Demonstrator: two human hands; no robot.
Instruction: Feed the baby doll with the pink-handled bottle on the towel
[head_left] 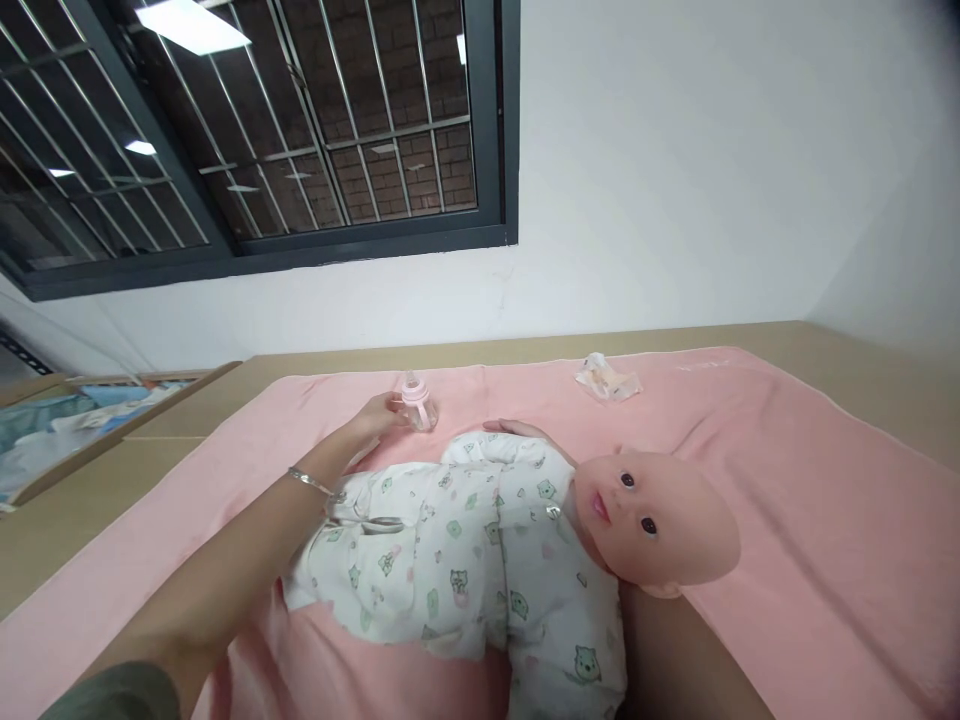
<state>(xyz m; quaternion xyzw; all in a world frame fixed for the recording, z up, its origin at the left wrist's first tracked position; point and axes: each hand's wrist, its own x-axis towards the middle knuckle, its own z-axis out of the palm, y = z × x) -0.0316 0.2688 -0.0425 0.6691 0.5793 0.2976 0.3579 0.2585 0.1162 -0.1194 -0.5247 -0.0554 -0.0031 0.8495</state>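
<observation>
A baby doll in white printed clothes lies across the view, face up, its bald head to the right. Beneath its neck passes my right forearm; my right hand comes out on the far side, its fingers along the doll's upper sleeve, the rest hidden. My left hand, reaching over the doll's legs, has its fingers closed on a small clear baby bottle with a pink collar. The bottle is nearly upright, at the pink blanket; whether it touches the cloth I cannot tell.
A crumpled clear plastic wrapper lies on the blanket near the far edge. Behind the tan tabletop rise a white wall and a dark-framed barred window. At far left is a wooden-edged bin holding blue and white cloths.
</observation>
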